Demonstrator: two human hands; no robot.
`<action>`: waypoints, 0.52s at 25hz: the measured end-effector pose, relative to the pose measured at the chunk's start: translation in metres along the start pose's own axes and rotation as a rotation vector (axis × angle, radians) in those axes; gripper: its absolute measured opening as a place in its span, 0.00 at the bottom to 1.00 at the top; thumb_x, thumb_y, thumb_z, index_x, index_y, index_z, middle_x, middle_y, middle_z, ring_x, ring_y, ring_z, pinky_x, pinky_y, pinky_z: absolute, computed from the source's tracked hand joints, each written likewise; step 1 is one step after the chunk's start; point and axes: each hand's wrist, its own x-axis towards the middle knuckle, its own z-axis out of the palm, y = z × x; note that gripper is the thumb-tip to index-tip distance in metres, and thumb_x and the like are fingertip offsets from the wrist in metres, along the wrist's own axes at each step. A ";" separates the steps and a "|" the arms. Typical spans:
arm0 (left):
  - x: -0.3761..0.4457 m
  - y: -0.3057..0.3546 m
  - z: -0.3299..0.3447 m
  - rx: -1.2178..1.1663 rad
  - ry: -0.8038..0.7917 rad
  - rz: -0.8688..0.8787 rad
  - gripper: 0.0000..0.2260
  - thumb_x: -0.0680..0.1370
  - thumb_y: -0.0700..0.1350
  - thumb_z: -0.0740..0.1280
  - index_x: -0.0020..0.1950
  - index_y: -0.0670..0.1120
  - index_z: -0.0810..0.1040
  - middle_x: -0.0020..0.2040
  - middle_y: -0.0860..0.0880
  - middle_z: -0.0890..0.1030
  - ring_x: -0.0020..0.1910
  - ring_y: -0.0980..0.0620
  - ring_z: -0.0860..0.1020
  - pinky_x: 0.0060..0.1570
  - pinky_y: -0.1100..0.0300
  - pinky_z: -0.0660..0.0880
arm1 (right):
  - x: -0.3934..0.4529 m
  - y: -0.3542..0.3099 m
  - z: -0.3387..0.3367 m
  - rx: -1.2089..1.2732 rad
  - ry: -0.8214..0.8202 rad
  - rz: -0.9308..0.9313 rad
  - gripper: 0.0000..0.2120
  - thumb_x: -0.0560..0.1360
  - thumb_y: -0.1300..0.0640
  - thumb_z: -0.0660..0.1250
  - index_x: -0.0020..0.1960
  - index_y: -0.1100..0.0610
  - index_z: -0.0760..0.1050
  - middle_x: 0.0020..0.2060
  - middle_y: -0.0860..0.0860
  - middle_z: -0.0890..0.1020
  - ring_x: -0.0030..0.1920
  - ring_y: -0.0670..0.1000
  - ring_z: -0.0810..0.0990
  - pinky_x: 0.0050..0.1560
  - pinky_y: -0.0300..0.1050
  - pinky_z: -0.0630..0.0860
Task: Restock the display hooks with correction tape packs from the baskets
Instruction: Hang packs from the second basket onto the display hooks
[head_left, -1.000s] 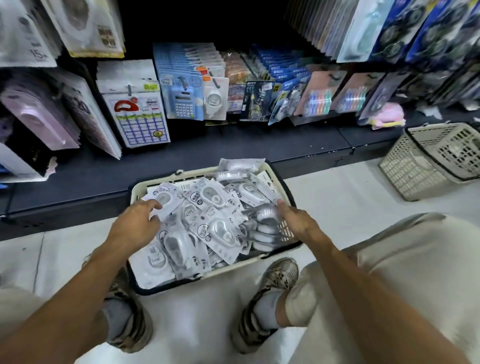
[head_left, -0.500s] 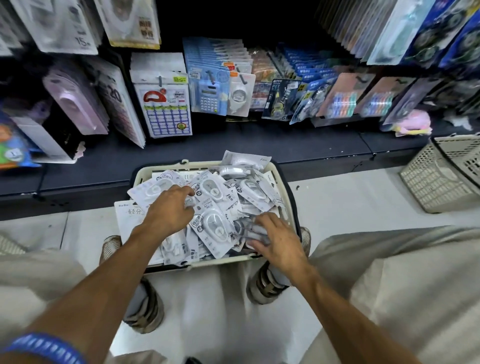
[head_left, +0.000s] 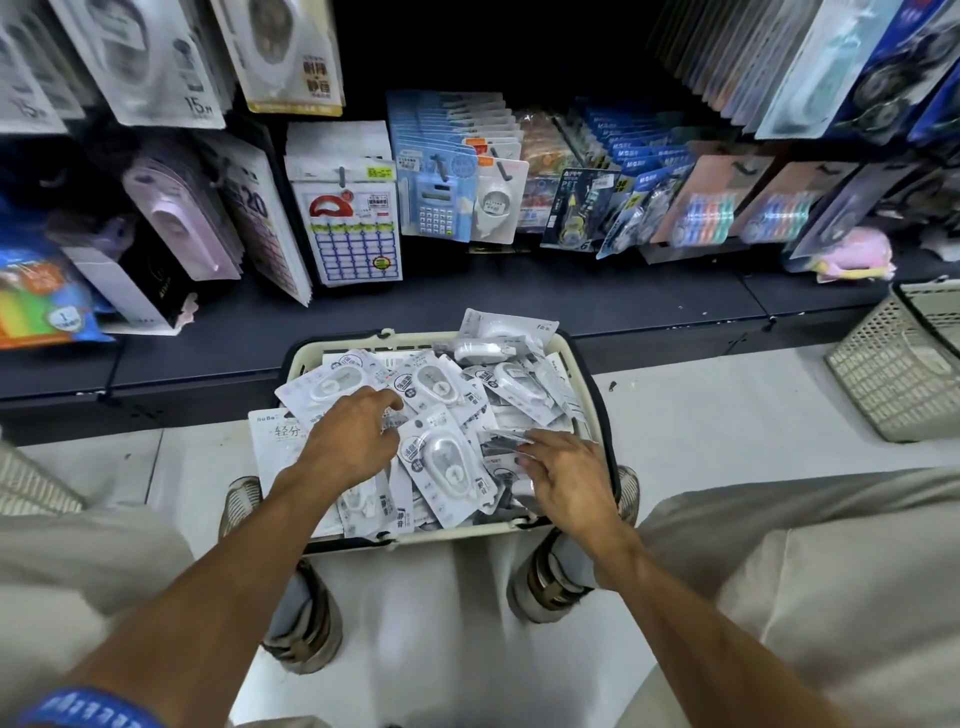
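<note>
Fingertips (head_left: 387, 402) of hands buried among packs (head_left: 441, 457)

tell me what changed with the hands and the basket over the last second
The right hand slid from the basket's right edge toward the middle of the pile of correction tape packs. The left hand moved from the left edge further in over the packs. Neither has lifted a pack. The basket stays on the floor, still full; the second basket remains at the right.

Right hand (head_left: 569, 480) further left over packs (head_left: 447, 460)
</note>
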 end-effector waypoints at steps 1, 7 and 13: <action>0.000 0.000 -0.001 -0.003 -0.004 -0.002 0.17 0.78 0.41 0.66 0.67 0.48 0.77 0.63 0.45 0.77 0.60 0.44 0.76 0.56 0.49 0.76 | 0.002 0.000 -0.002 0.043 0.035 -0.010 0.13 0.82 0.53 0.65 0.62 0.52 0.83 0.67 0.46 0.80 0.68 0.51 0.76 0.71 0.51 0.65; 0.006 0.019 -0.015 -0.348 0.064 -0.015 0.12 0.78 0.44 0.72 0.60 0.53 0.80 0.60 0.53 0.80 0.63 0.52 0.77 0.58 0.56 0.73 | 0.017 -0.009 -0.058 0.536 0.146 -0.019 0.07 0.79 0.60 0.70 0.54 0.57 0.86 0.50 0.46 0.86 0.50 0.51 0.84 0.56 0.52 0.81; 0.018 0.074 -0.065 -0.911 -0.227 0.227 0.30 0.65 0.59 0.77 0.66 0.61 0.76 0.65 0.57 0.81 0.66 0.59 0.77 0.63 0.60 0.74 | 0.068 -0.063 -0.156 1.049 -0.094 0.010 0.07 0.77 0.56 0.71 0.44 0.52 0.87 0.37 0.52 0.87 0.36 0.47 0.83 0.37 0.43 0.77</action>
